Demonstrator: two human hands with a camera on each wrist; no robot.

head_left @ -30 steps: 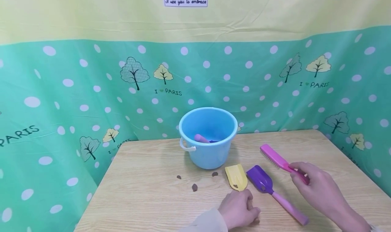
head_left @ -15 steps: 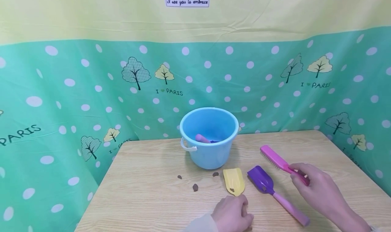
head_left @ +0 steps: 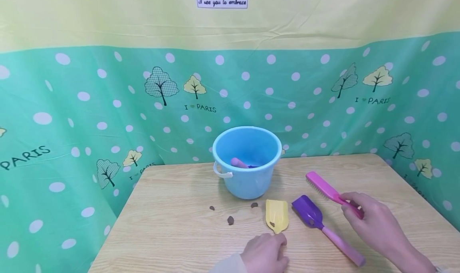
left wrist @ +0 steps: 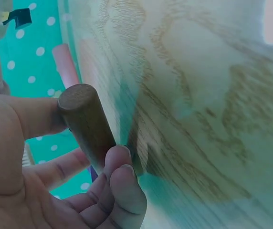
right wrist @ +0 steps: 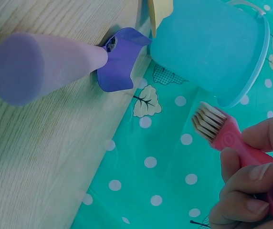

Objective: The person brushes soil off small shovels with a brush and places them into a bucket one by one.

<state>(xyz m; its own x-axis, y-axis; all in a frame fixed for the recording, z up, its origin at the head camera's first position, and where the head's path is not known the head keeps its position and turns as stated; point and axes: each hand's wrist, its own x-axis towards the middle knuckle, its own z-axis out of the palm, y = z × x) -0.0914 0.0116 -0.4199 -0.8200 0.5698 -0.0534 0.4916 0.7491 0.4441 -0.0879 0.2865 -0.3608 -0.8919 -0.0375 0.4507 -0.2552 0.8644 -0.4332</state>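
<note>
My left hand (head_left: 264, 254) grips the brown cylindrical handle (left wrist: 91, 126) of a small shovel with a yellow blade (head_left: 277, 214). A dark brown bit (head_left: 272, 224) lies in that blade. My right hand (head_left: 377, 221) holds a pink long-bristled brush (head_left: 321, 184) by its handle, its bristles facing left and down. Between the hands, a purple shovel (head_left: 308, 210) with a pink handle (head_left: 344, 247) lies on the table, one brown bit in its blade. Dark brown bits (head_left: 230, 220) are scattered on the table left of the yellow blade.
A light blue bucket (head_left: 248, 183) with a white handle (head_left: 223, 173) stands behind the shovels. Inside it, a pink handle (head_left: 238, 163) sticks up beside something purple-blue. The wooden table (head_left: 172, 233) backs onto a green polka-dot curtain (head_left: 118, 77).
The left hand has drawn a little left and toward me with the yellow shovel, whose blade now points straighter away. The right hand and brush stay nearly still.
</note>
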